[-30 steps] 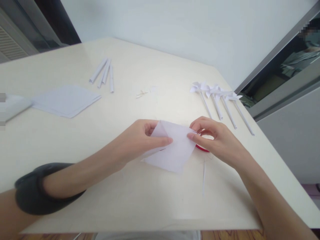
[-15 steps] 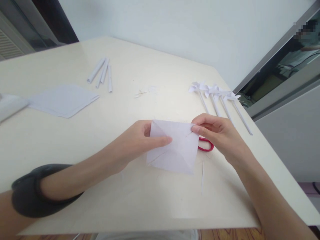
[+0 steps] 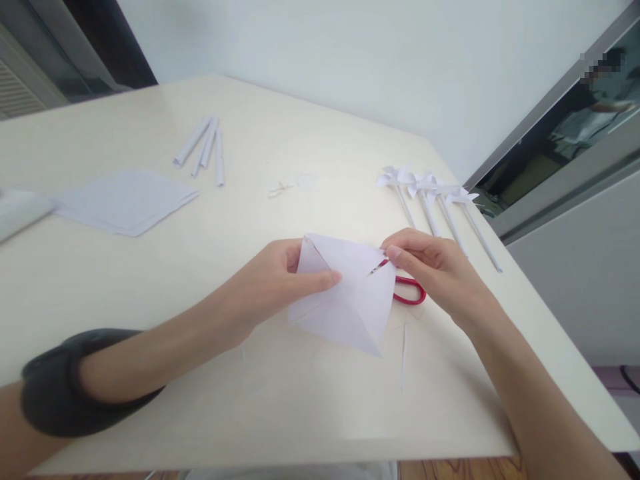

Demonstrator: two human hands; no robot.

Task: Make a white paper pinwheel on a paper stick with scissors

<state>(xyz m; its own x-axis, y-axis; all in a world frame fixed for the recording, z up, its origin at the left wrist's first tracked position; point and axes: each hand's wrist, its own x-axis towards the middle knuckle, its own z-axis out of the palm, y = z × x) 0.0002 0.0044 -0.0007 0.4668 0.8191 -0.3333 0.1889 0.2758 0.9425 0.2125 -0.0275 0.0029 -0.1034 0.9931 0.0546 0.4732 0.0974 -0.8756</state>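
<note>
A square sheet of white paper point(image 3: 350, 303), cut inward from its corners along the diagonals, is held above the table. My left hand point(image 3: 293, 277) grips its left side, thumb on top and fingers hidden beneath. With thumb and fingertips my right hand point(image 3: 420, 260) pinches the upper right corner beside a cut that gapes slightly. Through that gap a bit of red shows. Red-handled scissors point(image 3: 411, 291) lie mostly hidden under the paper and next to my right hand.
Several paper pinwheels on rolled sticks point(image 3: 430, 190) lie at the right edge of the white table point(image 3: 250, 427). Rolled paper tubes point(image 3: 203, 143), a stack of paper sheets point(image 3: 130, 200) and a white roll point(image 3: 23, 213) are left. Small scraps point(image 3: 281, 187) and a thin strip point(image 3: 404, 357) lie about.
The cut at the upper right corner has opened wider as my right hand lifts the corner. The sheet's lower right corner has tipped slightly lower. My left hand keeps its grip.
</note>
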